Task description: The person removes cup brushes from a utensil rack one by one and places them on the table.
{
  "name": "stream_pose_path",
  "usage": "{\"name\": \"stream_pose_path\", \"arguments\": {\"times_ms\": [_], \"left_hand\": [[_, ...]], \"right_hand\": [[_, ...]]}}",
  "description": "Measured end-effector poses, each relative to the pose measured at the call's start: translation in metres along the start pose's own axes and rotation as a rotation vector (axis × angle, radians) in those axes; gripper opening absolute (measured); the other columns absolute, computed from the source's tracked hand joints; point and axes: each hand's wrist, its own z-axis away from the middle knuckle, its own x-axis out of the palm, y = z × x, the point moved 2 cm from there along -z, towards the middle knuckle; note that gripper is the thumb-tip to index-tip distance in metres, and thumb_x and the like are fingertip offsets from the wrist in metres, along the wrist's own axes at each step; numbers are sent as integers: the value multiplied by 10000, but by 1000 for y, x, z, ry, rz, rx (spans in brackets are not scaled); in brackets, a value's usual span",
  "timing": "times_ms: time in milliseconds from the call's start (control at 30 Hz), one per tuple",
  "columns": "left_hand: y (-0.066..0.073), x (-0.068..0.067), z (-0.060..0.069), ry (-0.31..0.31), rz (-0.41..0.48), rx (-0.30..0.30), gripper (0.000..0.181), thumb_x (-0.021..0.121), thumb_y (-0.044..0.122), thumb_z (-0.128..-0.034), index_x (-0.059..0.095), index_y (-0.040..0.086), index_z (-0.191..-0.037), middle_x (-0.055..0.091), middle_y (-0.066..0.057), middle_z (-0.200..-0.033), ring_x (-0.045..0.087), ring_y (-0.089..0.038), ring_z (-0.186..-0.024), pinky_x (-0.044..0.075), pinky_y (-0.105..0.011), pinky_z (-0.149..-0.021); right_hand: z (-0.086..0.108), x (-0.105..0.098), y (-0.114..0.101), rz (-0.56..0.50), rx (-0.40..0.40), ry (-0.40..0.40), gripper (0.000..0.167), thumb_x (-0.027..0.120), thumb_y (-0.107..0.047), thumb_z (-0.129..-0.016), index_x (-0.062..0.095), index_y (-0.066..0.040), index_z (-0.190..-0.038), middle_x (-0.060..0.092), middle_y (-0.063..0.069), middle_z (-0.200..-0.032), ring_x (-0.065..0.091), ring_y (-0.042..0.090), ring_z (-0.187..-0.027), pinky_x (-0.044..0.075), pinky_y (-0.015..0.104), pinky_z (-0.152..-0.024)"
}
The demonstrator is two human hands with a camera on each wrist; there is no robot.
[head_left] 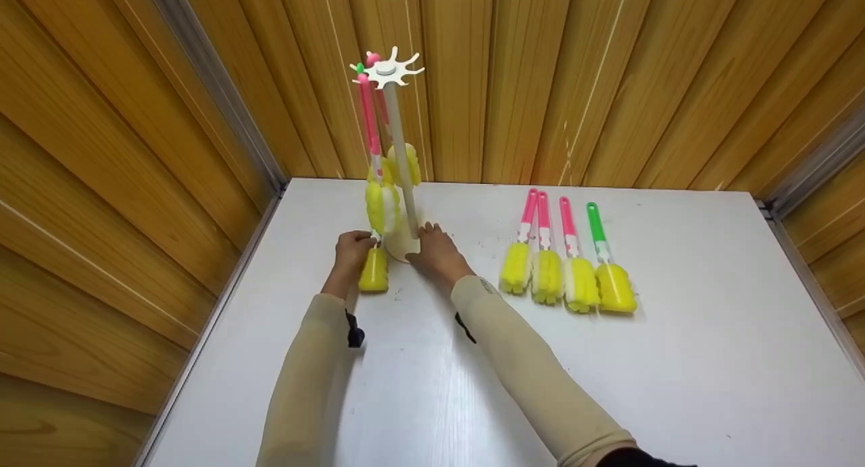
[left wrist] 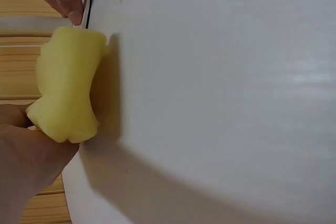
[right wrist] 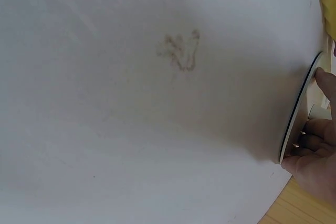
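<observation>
A white rack with a spoked top (head_left: 386,69), a pole (head_left: 403,169) and a round base (head_left: 399,247) stands on the table. Several yellow sponge brushes hang on its left side, including one with a pink handle (head_left: 369,119). My left hand (head_left: 351,254) pinches a sponge bottle brush just above its yellow head (head_left: 374,272), low beside the base; its handle is hidden behind other parts. In the left wrist view this sponge (left wrist: 68,85) hides some fingers. My right hand (head_left: 439,254) grips the base, thumb at the front rim (right wrist: 296,108), fingers close to the pole.
To the right, a row of yellow sponge brushes lies on the white table (head_left: 709,359): several with pink handles (head_left: 544,217) and one with a green handle (head_left: 596,224). Wood-patterned walls (head_left: 527,82) stand behind and at both sides.
</observation>
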Motion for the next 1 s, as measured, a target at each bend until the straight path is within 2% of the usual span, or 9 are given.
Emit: {"name": "stream_pose_path", "arguments": {"times_ms": [200,367,500,567,700,833,933,1000], "left_hand": [[2,1,-10,-22,-29,-54,368,580,90,-1023,558,-54,-1361,565,-204,-1345,572,-307,-1190,498,-406,-1017],[7,-1,-12,-51,-61,-100,336,605,90,-1004,570,-26,-1317,563,-166,-1302,560,-281,-1139,499,-410,-1009],[10,0,-11,-63,-88,-89,326,607,79,-1000,568,-23,-1308,553,-163,-1304,550,-286,-1145,493,-421,-1016],[11,0,-10,-67,-101,-73,344,610,78,-998,559,-28,-1322,545,-171,-1321,546,-296,-1162,487,-430,-1028],[12,3,-9,-66,-224,-17,357,618,88,-997,575,-42,-1327,561,-174,-1307,554,-283,-1132,489,-428,-1027],[13,6,-10,-65,-361,88,248,614,73,-990,654,-70,-1188,627,-163,-1125,567,-244,-955,520,-404,-911],[15,8,-12,-65,-415,154,194,606,56,-989,692,-65,-1112,653,-136,-1007,562,-216,-856,516,-381,-826],[17,7,-12,-56,-439,176,187,600,43,-988,704,-61,-1104,660,-115,-971,559,-202,-833,509,-361,-802]], "right_hand": [[0,2,0,-3,6,-11,762,655,-397,-993,336,-19,-1573,250,187,-1654,241,362,-1520,231,464,-1228],[1,1,2,13,3,-15,762,644,-394,-998,323,-18,-1577,245,185,-1655,231,362,-1524,222,463,-1231],[2,0,3,17,-8,-3,755,643,-390,-999,330,-14,-1573,258,189,-1650,244,366,-1519,226,466,-1230],[2,0,4,17,-6,2,755,643,-395,-998,334,-15,-1572,261,188,-1649,250,365,-1516,231,468,-1228],[3,2,6,6,-11,6,741,656,-394,-990,372,-2,-1551,281,207,-1636,281,380,-1500,255,473,-1218],[2,5,8,-8,-18,21,696,675,-387,-978,438,-11,-1514,319,208,-1618,332,377,-1475,296,466,-1201],[0,5,7,-7,-17,27,700,668,-390,-982,427,-17,-1523,306,199,-1628,306,365,-1492,286,457,-1207],[0,3,5,-6,-18,24,720,657,-388,-988,396,-9,-1541,280,200,-1638,266,364,-1510,258,455,-1219]]}}
